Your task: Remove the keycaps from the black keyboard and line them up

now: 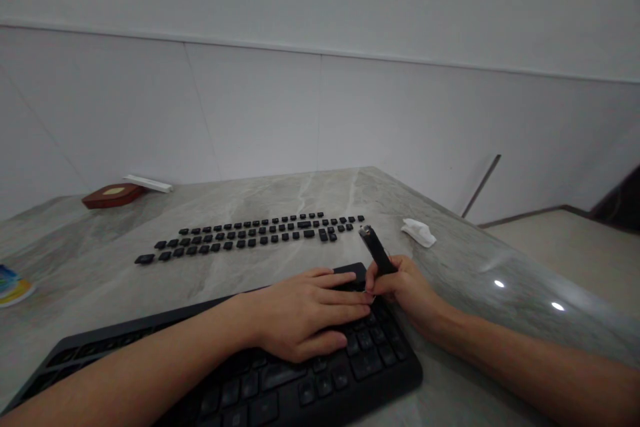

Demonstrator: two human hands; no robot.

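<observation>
A black keyboard point(370, 363) lies at the front of the table, with dark gaps along its upper left rows where keycaps are off. My left hand point(305, 313) rests flat on its right half, fingers stretched and slightly apart, hiding the keys beneath. Wrapped around a black keycap puller point(377, 253) with a metal upper end is my right hand point(407, 290). The tool tilts over the keyboard's upper right corner, its thin wire end by my left fingertips; whether the wire grips a key I cannot tell. Removed keycaps point(250, 235) lie in rows beyond the keyboard.
A crumpled white tissue point(419, 232) lies at the right on the marbled table point(280, 267). At the back left sit a reddish-brown box point(113, 195) and a white strip point(149, 183). A colourful object point(13, 285) shows at the left edge. A white wall point(260, 113) stands behind.
</observation>
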